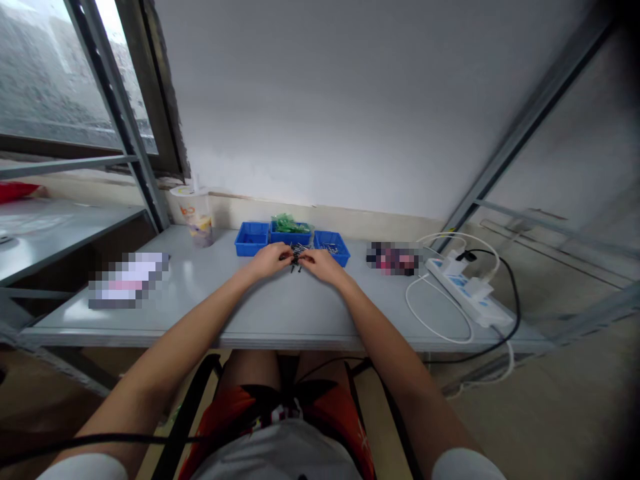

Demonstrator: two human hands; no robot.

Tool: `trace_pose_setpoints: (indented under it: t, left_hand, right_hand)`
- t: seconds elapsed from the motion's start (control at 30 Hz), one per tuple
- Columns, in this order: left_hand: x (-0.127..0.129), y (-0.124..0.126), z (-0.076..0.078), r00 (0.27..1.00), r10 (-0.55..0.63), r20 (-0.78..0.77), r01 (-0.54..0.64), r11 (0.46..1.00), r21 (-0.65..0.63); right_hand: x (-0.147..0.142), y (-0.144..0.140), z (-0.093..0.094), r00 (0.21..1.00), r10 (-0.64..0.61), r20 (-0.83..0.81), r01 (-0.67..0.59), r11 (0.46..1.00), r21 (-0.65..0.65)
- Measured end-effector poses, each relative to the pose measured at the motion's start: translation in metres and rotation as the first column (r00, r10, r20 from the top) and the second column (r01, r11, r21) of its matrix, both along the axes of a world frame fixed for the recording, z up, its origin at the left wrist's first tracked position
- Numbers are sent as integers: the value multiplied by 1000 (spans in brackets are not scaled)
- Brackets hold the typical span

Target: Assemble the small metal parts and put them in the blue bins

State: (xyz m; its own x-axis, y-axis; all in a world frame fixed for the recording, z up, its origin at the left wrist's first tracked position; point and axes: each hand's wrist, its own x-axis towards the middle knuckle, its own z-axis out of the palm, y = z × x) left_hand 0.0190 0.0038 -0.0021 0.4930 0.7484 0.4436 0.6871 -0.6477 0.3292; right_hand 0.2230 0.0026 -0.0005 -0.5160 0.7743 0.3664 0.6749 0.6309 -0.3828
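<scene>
My left hand (271,259) and my right hand (323,263) meet over the grey table (280,313), just in front of three blue bins. Between the fingertips of both hands is a small dark metal part (297,256); its shape is too small to make out. The left blue bin (251,238) looks bare inside. Green pieces fill the middle bin (290,229). Small metal pins lie in the right bin (333,247).
A drink cup (196,215) stands at the back left by the window frame. A white power strip (469,291) with white and black cables lies at the right. Blurred flat objects lie at the left (127,279) and right of the bins (394,259).
</scene>
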Motion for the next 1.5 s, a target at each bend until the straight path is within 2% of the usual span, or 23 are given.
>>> trace_pose_setpoints:
  t: [0.27, 0.43, 0.6, 0.7, 1.0, 1.17, 1.33, 1.5]
  left_hand:
    - [5, 4, -11, 989, -146, 3, 146, 987, -65]
    - [7, 3, -11, 988, -133, 83, 140, 986, -85]
    - [4, 7, -10, 991, -72, 111, 81, 994, -79]
    - [5, 7, -10, 977, -70, 201, 96, 988, -122]
    - [9, 3, -3, 891, -140, 431, 290, 907, -305]
    - [7, 3, -3, 886, -108, 451, 280, 900, -333]
    - [7, 1, -2, 860, -104, 499, 331, 858, -392]
    - [7, 0, -1, 868, -120, 481, 360, 821, -444]
  right_hand:
    - [-7, -6, 2, 997, 39, -63, -36, 998, 58]
    - [-6, -6, 3, 993, 29, -116, -20, 996, 82]
    - [-2, -1, 4, 986, -38, -163, 55, 993, 103]
    - [-2, 1, 2, 989, -43, -141, 60, 992, 115]
    - [0, 7, -5, 993, 30, -118, -5, 978, 207]
    - [-1, 6, -7, 995, 69, -72, -51, 974, 221]
    - [-1, 3, -7, 995, 101, -23, -90, 952, 293]
    - [-3, 1, -7, 993, 99, 61, -113, 940, 323]
